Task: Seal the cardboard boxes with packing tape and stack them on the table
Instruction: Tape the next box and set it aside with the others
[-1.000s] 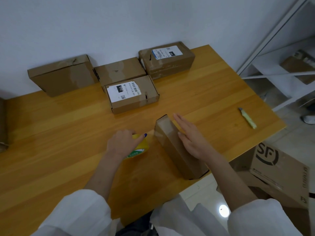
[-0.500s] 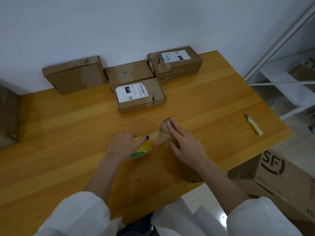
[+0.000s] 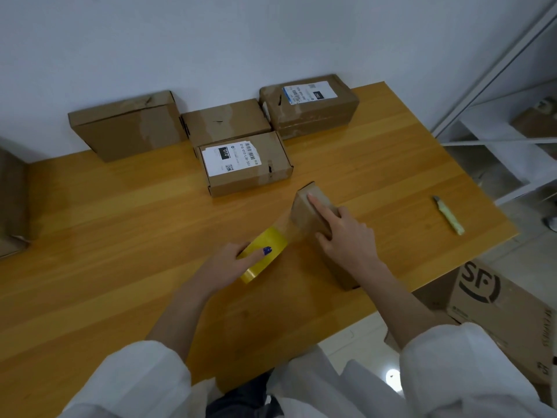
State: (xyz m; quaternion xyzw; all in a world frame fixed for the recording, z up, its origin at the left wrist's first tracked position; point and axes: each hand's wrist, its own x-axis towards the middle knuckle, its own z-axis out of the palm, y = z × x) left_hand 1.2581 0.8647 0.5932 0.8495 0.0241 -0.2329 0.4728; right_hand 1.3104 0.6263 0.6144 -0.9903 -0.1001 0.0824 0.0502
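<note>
**Tape strip now drawn out from the box**

The small box (image 3: 303, 214) stands on edge near the tabletop's (image 3: 120, 236) front rim, the right hand (image 3: 346, 241) clasped over it, forefinger pinning tape. The left hand (image 3: 226, 263), closed around the tape roll (image 3: 275, 241), has pulled leftward, stretching a strip, so sealing looks begun. Open wood lies left; other boxes (image 3: 245, 164) sit behind

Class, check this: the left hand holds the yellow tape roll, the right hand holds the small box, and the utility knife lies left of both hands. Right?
No. The head view shows the utility knife lying right of both hands, near the right edge of the table. The left hand holds the yellow tape roll, the right hand the small box.
</note>
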